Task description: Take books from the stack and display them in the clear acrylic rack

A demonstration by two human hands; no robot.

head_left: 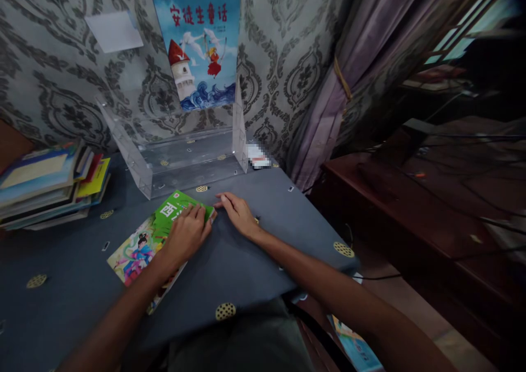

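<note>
A green picture book with large white characters and a painted figure on its cover lies at a slant on the dark grey tablecloth. On its cover rests my left hand, palm down near the right end, fingers slightly bent and not wrapped round it. My right hand is just beyond that end of the book, low over the cloth. Its fingers stretch toward the book, apart from it, and it holds nothing. Behind both hands stands a clear acrylic rack.
A stack of books sits at the left. A blue poster-like book cover appears upright above the rack, against the patterned wall. A small white item lies by the rack. Purple curtain and a dark red desk with cables are right.
</note>
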